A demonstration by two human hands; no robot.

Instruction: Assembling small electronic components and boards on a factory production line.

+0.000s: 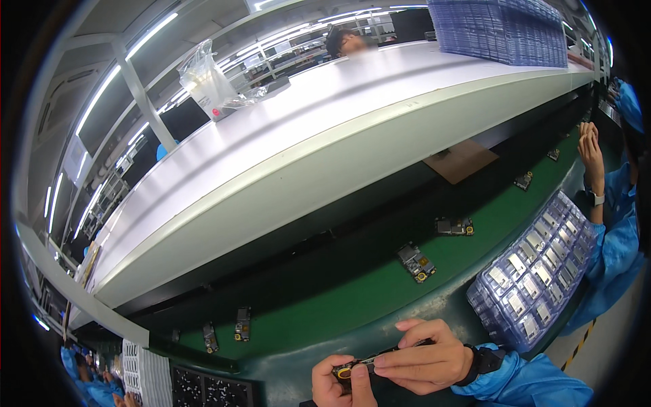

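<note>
My left hand [332,385] grips one end of a small dark circuit board [344,373], thumb on the near side, at the lower middle of the view. A round gold-rimmed part shows on that end. My right hand [427,359] is closed over the other end, its fingers pressed together on the board. Those fingers cover much of the board, and I cannot make out what lies beneath them. Beside my right hand stands a stack of clear plastic trays [481,298], with small pale rectangular parts in the top tray's pockets.
Several similar boards, such as this nearer board [416,263], lie along the green belt [325,308]. A white shelf [285,156] runs above it, bearing stacked blue trays [498,30]. At right is a co-worker's hand [591,152]. A black parts tray [210,386] sits lower left.
</note>
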